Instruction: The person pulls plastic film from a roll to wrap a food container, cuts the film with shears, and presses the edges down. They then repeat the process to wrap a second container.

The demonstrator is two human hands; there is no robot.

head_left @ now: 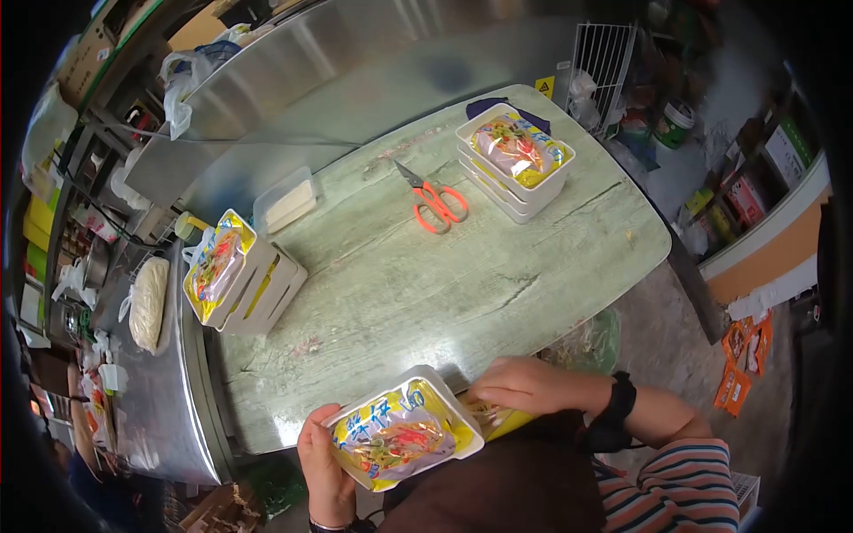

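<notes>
My left hand [327, 462] grips the left end of a white plastic tray [474, 433], thumb at its rim. Inside the tray lies a shiny yellow printed food packet [400, 440] with blue lettering and a picture of food. At the tray's right end is my right hand [524, 385], its fingers curled down over a yellow packet [508, 422] that is partly hidden by the hand and the tray. Both hands are at the table's near edge, close to my dark apron [511, 484].
Stacked white trays with similar packets stand at the left [284, 289] and back right [524, 209] of the green table [426, 293]. Orange-handled scissors [437, 202] lie between, near a clear container [293, 202]. Another person's arm [82, 422] shows at lower left.
</notes>
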